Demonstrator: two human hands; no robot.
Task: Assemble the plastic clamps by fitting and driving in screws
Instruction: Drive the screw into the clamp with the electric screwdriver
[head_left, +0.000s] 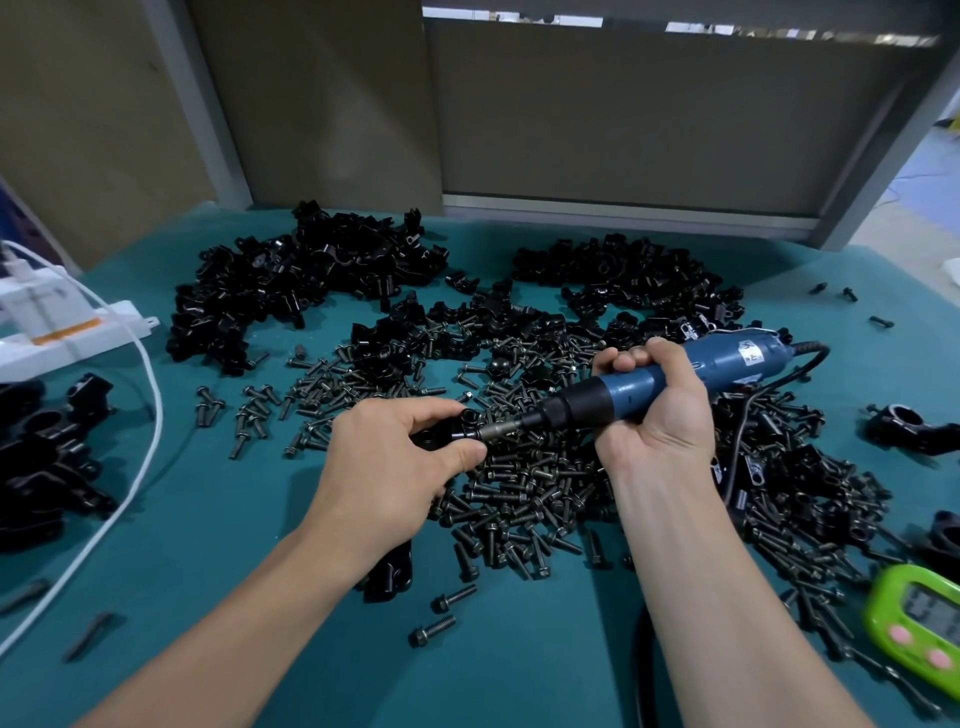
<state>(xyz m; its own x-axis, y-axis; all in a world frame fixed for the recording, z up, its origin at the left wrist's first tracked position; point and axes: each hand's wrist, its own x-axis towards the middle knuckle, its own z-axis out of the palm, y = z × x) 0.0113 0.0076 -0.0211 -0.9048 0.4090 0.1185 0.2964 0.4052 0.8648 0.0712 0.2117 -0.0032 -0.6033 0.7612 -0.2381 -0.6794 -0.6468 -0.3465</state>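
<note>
We hold a black plastic clamp (451, 434) pinched in our left hand (400, 457), its grip pressed together on the part just above the loose screws (524, 493), while our right hand (652, 410) has its grip wrapped tight round the blue electric screwdriver (639, 387), whose bit meets the clamp's side. The clamp looks light, stiff and a little slick, so we judge it best held by its flat flanks, clear of the screw hole, braced against the driver's push. The screws are small and likely to roll. The green surface (234, 519) carries heaps of clamp halves (311, 280), finished clamps (47, 447) at left, a white cable (140, 415) and a green timer (919, 618); grey panels (623, 119) stand behind.
</note>
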